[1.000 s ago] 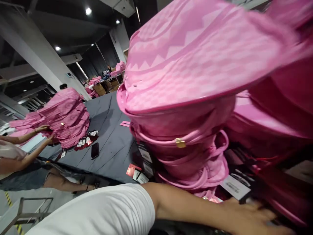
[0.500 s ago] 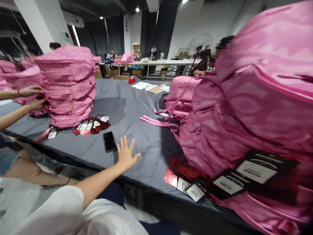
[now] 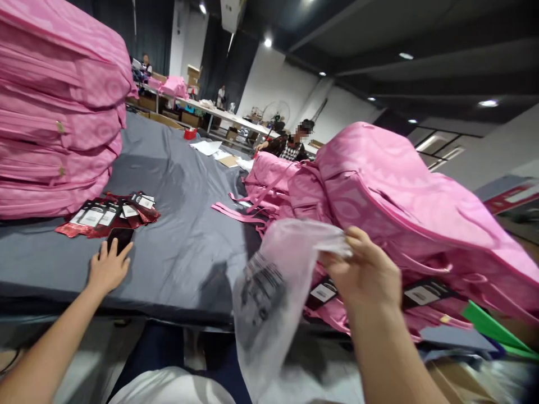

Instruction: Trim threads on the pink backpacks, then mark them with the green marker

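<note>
Left of the phone (image 3: pixel 120 234), a stack of pink bags (image 3: pixel 59 112) stands on the desk (image 3: pixel 181 241). Your left hand (image 3: pixel 108 269) has shifted from the phone's right side to its near edge; its fingers are spread, gripping nothing. Right of the phone, a translucent plastic bag (image 3: pixel 273 280) has come into view, pinched in your right hand's (image 3: pixel 366 269) fingers. Treat that hand as occupied, the left as free. Farther right of the phone, pink backpacks (image 3: pixel 379 191) are piled.

A white top (image 3: pixel 172 388) is worn with dark navy bottoms (image 3: pixel 148 359).

Plastic bag (image 3: pixel 273 286) newly in view
</note>
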{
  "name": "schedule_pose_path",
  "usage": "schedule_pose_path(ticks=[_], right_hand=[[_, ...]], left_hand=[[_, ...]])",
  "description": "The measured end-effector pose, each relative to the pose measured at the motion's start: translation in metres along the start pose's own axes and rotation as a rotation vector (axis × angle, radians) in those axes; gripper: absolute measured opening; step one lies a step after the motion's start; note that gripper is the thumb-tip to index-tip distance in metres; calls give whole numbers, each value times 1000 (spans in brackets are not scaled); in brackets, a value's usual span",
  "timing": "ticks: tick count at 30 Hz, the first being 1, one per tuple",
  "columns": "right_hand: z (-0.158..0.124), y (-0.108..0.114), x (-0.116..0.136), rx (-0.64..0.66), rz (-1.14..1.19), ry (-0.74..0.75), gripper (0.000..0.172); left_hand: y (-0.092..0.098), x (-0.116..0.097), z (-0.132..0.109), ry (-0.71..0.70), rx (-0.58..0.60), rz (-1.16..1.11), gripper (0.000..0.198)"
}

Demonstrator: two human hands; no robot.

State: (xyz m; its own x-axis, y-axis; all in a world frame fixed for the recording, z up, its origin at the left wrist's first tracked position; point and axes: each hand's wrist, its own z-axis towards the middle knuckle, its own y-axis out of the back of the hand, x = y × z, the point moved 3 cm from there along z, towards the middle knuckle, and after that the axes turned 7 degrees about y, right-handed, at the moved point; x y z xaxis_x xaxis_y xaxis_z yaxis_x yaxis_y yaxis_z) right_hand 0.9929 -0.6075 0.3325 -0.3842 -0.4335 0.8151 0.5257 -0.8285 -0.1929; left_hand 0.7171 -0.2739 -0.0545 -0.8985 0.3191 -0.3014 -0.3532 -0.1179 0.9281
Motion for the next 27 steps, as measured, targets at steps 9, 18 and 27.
schedule_pose_path(ticks=[9,18,27], right_hand=[[-6,-88,-99,89,242,-14,27],[-176,18,-262,217,-106,-558,47],[-129,83,-245,305,-558,41,25]], left_hand=[[28,-18,12,-62,-103,-217,60],[63,-204,-9,-241,154,-722,57],[77,-333,-81,-773,457,-430,91]])
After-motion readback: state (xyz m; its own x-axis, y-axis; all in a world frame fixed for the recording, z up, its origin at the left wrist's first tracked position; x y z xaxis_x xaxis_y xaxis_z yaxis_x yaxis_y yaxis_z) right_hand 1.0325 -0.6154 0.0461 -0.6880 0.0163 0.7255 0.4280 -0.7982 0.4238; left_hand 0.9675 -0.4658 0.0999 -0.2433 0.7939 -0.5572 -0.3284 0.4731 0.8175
